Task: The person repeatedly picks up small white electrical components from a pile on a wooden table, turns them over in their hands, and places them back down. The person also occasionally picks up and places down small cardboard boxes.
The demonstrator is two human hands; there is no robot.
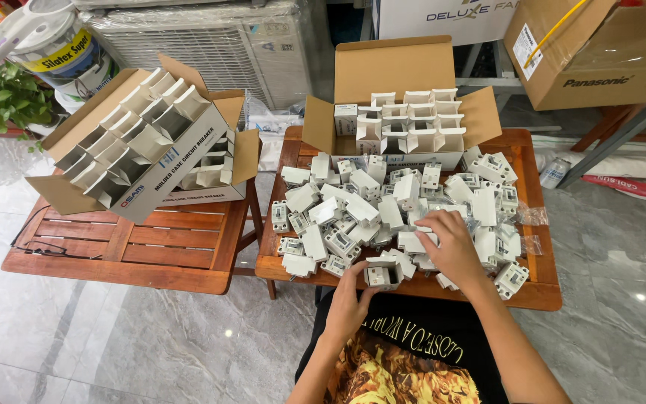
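A paint bucket (50,46) and a potted plant (7,96) stand at far left on the marble floor (114,344), beside a wooden table (143,251) bearing two open cartons (140,142) packed with small white boxes, the upper carton tilted over the lower. Behind them sits a wrapped air-conditioner unit (211,41). At centre, a second wooden table (540,288) is heaped with a pile (383,209) of white breakers and their loose boxes, with a third open carton (405,112) (partly filled, flaps up) at its far edge. The person, seated at the near edge in a black printed shirt, has the left hand (349,299) curled around a small open box (383,273) at the front of the table, fingers grasping it from below. The right hand (454,247) rests palm-down on the pile just beside that box, fingers bent onto a white piece; whether they grip it cannot be told. At far right, a large brown carton (600,49) rests on a metal stand.
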